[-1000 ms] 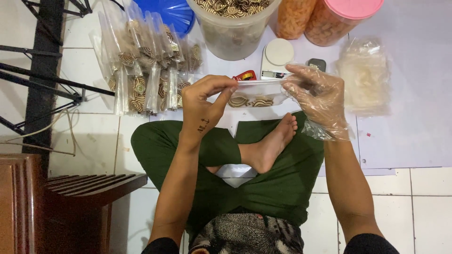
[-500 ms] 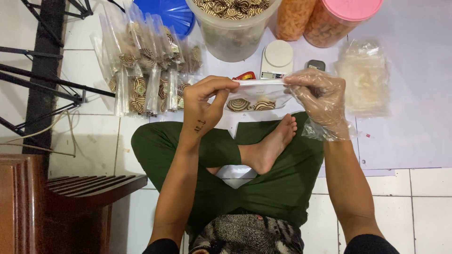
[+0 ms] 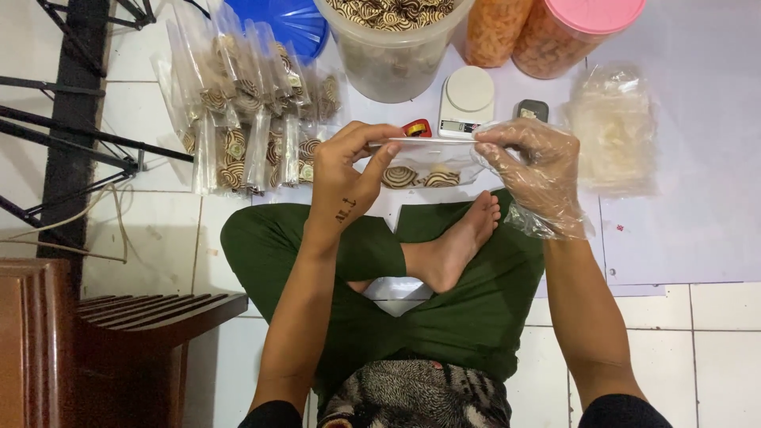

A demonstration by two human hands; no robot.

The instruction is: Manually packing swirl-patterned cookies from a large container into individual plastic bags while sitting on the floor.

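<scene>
Here, clear snack bag (image 3: 424, 162) stretched between left hand (image 3: 345, 178), gloved right hand (image 3: 535, 170)

This looks like a home used for small-scale snack packing, with the work done on the floor. The white tiled floor (image 3: 158, 238) is partly covered by a pale sheet (image 3: 697, 198), and the person sits cross-legged and barefoot on it. A dark wooden chair (image 3: 119, 333) stands beside them. Around lie a row of filled clear plastic packets of swirled brown biscuits (image 3: 246, 119), a big translucent tub of the same biscuits (image 3: 388, 47), a pink-lidded jar of orange snacks (image 3: 571, 36) and a small white kitchen scale (image 3: 468, 99)
</scene>
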